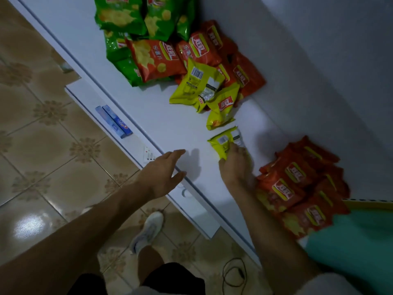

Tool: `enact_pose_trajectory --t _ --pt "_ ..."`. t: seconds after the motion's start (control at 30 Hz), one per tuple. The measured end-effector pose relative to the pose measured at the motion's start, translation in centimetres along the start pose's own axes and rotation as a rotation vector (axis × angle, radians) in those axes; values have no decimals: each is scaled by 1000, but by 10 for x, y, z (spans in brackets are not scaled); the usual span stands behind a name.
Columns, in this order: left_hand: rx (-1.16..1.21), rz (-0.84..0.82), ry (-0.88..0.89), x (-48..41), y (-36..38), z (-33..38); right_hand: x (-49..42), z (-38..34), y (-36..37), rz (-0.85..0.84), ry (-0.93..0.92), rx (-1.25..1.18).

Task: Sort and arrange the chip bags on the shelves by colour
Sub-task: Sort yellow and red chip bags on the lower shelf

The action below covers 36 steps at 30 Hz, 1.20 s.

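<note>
left hand (163,173) open, fingers straight, over the front edge of the shelf (170,124) | right hand (236,167) grips the near end of a yellow chip bag (222,143) lying back-up mid-shelf | red chip bag pile (297,188) just beside that hand, toward the back edge | farther: two yellow bags (200,86), then red bags (157,58), green bags (121,15) farthest

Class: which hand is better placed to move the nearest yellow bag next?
Right. The right hand grips that yellow bag; the left hand hovers open beside it, holding nothing.
</note>
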<state>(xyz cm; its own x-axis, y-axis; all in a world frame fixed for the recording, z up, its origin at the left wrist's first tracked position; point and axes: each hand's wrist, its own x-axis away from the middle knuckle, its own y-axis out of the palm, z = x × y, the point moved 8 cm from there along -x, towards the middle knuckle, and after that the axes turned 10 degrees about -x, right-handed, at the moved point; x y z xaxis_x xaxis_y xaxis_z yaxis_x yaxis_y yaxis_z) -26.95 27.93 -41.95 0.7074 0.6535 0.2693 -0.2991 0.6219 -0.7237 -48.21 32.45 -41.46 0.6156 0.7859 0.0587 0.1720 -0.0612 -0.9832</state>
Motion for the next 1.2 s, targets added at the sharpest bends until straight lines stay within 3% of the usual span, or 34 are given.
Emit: enact_pose_trajectory --t 0.13,0.23,0.3,0.43,0.53,0.63,0.73,0.8,0.93,1.0,1.2 --pt "-101 -7 115 -3 6 6 49 -21 3 -14 122 -198" --pt "-460 83 315 -4 0 14 74 -63 -8 108 -53 -134" --pt "-528 114 377 -9 -1 14 83 -92 -18 158 -181 -153" --pt "-240 317 368 -14 -33 -3 70 -130 -42 131 -327 -321" --pt "130 243 185 -16 -50 -38 46 -133 -61 252 -326 -651" --pt "280 285 134 -17 -63 -51 3 -106 -52 421 -16 -940" --pt "453 304 74 -17 -64 -62 -38 -72 -33 461 326 -1162" --pt "583 300 -19 -16 -59 -75 -58 -63 -29 454 345 -1072" --pt "818 320 -170 -13 -50 -91 -82 -57 1 285 257 -824" --pt "868 330 -215 -9 -49 -98 -83 -49 0 329 248 -684" --pt "865 343 -268 15 -64 -99 -31 -46 -50 505 274 -671"
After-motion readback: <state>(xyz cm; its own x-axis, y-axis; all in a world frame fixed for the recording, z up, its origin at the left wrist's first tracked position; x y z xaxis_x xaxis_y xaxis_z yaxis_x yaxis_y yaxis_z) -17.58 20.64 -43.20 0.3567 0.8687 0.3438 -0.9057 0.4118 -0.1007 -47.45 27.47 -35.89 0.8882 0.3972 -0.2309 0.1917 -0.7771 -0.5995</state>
